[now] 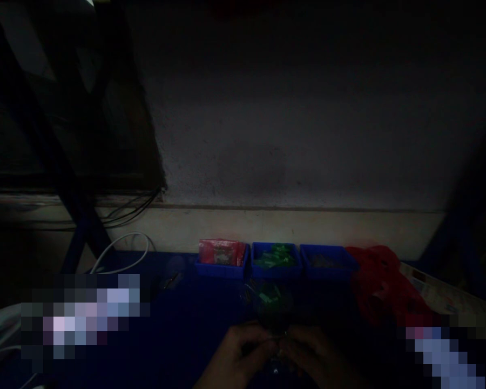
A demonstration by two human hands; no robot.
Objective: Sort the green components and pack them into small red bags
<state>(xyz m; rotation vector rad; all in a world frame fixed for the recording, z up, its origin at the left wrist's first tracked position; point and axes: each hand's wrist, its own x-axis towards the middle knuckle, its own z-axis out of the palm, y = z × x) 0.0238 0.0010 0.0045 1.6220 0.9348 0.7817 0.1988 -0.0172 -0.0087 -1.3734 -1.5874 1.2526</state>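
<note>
In the dim head view, my left hand (243, 348) and my right hand (310, 351) meet low in the middle, above the dark blue tabletop (170, 335). Both have their fingers closed in a pinch, fingertips almost touching. Whatever small thing is between them is too dark to name. Just beyond the fingertips lies a little heap of green pieces (270, 294), perhaps in a clear dish. Thin shiny bits (248, 292) lie to its left.
Three blue bins line the back: one with pink packets (222, 253), one with green pieces (277, 256), one with greyish contents (326, 262). Red bag-like material (383, 281) lies at right, beside printed paper (441, 289). A white cable (123, 235) loops at left. Blurred blocks cover both sides.
</note>
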